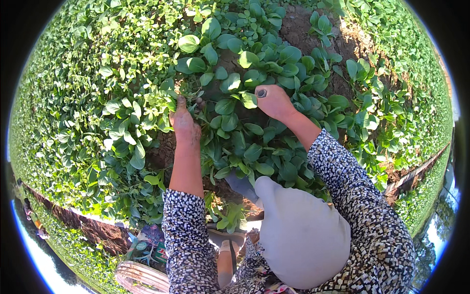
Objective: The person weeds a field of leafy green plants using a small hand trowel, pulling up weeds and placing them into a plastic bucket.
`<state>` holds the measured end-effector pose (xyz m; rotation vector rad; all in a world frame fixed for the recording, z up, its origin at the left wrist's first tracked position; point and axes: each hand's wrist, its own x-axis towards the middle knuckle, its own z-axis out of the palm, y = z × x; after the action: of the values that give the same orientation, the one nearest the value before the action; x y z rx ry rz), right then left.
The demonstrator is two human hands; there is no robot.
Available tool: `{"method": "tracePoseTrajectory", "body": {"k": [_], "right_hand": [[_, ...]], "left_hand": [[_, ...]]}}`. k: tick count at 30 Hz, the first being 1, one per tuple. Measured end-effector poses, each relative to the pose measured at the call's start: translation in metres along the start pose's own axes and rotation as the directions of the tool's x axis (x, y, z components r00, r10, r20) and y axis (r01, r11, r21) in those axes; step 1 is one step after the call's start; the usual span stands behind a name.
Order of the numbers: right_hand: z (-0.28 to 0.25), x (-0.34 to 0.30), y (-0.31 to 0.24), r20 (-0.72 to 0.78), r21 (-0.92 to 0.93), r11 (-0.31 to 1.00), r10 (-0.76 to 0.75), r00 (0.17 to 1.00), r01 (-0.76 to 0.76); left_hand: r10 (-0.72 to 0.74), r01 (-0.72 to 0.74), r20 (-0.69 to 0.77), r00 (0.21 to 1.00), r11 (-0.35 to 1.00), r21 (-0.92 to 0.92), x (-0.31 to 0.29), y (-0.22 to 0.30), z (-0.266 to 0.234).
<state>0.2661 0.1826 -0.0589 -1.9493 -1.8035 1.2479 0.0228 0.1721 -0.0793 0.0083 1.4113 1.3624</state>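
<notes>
Two hands (185, 122) (273, 101) among leafy greens (254, 147)

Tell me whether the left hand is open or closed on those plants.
Closed. The left hand has its fingers curled into a clump of small green leaves at the bed's edge, thumb pointing up.

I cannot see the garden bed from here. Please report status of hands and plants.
Left hand closed around small weedy green stems. Right hand fisted, holding dark-tipped tool handle among broad-leaved green plants. Leaves hide the fingers.
</notes>
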Motion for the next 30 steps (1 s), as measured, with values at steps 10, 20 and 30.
{"method": "tracePoseTrajectory", "body": {"k": [10, 20, 30], "right_hand": [[-0.036, -0.055, -0.002, 0.261, 0.089, 0.996, -0.009, 0.965, -0.015], [-0.009, -0.049, -0.004, 0.119, 0.163, 0.986, 0.005, 0.993, -0.024], [0.015, -0.044, -0.012, 0.062, 0.182, 0.983, 0.016, 0.998, -0.027]], "left_hand": [[0.137, -0.129, -0.101, 0.985, 0.988, 0.081, -0.029, 0.025, 0.036], [0.046, -0.650, 0.703, 0.710, -0.340, 0.680, -0.005, -0.028, 0.068], [0.037, -0.587, 0.664, 0.747, -0.433, 0.685, 0.014, -0.032, 0.054]]}}
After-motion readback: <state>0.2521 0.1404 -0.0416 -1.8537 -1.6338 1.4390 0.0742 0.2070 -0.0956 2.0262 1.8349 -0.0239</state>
